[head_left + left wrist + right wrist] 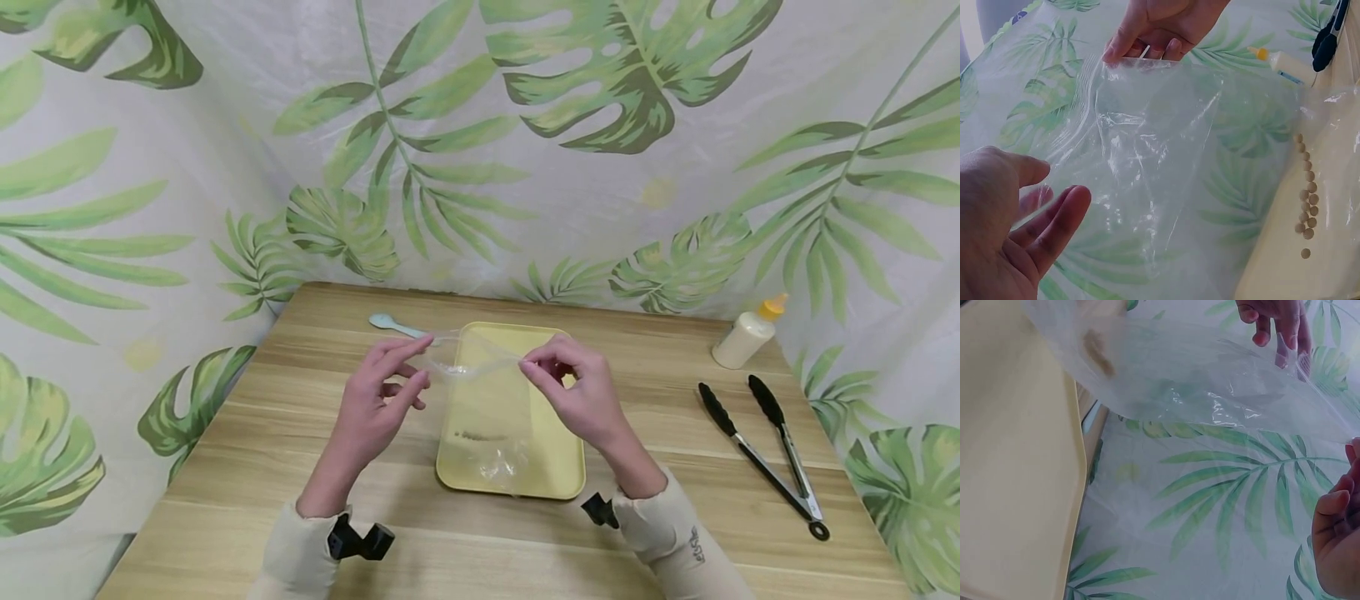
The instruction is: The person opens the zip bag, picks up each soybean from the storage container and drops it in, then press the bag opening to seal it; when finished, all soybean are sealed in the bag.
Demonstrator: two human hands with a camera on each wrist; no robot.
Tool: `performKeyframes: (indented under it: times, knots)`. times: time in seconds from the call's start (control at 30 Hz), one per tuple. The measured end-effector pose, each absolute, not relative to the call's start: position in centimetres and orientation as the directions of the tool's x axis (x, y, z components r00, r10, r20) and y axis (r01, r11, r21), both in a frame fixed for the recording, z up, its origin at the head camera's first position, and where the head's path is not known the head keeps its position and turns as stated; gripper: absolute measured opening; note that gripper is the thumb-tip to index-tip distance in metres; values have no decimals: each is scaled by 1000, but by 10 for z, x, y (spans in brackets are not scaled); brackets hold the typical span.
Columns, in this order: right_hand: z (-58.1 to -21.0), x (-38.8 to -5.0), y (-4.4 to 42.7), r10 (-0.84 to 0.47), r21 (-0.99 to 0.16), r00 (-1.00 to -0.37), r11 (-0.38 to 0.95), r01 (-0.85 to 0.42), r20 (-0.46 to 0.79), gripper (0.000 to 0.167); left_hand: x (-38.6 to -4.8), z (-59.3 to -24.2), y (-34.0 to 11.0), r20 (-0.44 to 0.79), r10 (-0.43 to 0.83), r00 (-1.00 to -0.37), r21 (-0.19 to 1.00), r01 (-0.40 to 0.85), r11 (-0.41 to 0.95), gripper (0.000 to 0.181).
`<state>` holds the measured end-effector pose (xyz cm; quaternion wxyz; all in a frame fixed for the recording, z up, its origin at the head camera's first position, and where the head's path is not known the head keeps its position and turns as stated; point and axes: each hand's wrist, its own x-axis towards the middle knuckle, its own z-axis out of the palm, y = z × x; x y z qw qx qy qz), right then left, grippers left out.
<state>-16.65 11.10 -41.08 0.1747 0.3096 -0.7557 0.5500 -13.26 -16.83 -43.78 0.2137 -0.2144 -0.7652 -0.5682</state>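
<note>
A clear plastic zip bag [491, 408] hangs between my two hands above a yellow tray [566, 475]. My right hand [573, 383] pinches the upper right corner of its mouth. Straight, spread fingers of my left hand [382, 396] touch the mouth's left side; one fingertip shows through the plastic [1079, 134] in the left wrist view. Several small round tan balls [1308, 187] lie in a line toward the bag's lower end, seen through the film. They appear as a brownish blur [1099, 353] in the right wrist view.
A light blue spoon [393, 323] lies behind the tray, partly hidden by the left hand. To the right are black-tipped tongs [772, 458], spread apart, and a cream bottle with a yellow cap [742, 337]. A leaf-patterned cloth [450, 167] hangs behind the wooden table [285, 433].
</note>
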Motion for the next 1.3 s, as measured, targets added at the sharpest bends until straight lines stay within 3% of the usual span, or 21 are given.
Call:
performKeyframes:
  times: [0.2, 0.4, 0.7, 1.3]
  knots:
    - [-409, -167, 116, -264, -735, -755, 190, -651, 601, 13, -135, -439, -171, 643, 39, -765, 729, 627, 273, 43]
    - [-406, -168, 120, -250, -743, -760, 178, -645, 599, 13, -136, -440, -173, 646, -51, -762, 736, 603, 309, 43]
    - [-405, -167, 121, -246, -759, -771, 166, -630, 587, 12, -137, -439, -175, 614, -182, -768, 771, 535, 345, 17]
    - [-407, -174, 130, -233, -795, -807, 166, -583, 543, 5, -133, -424, -170, 588, -212, -780, 803, 533, 268, 5]
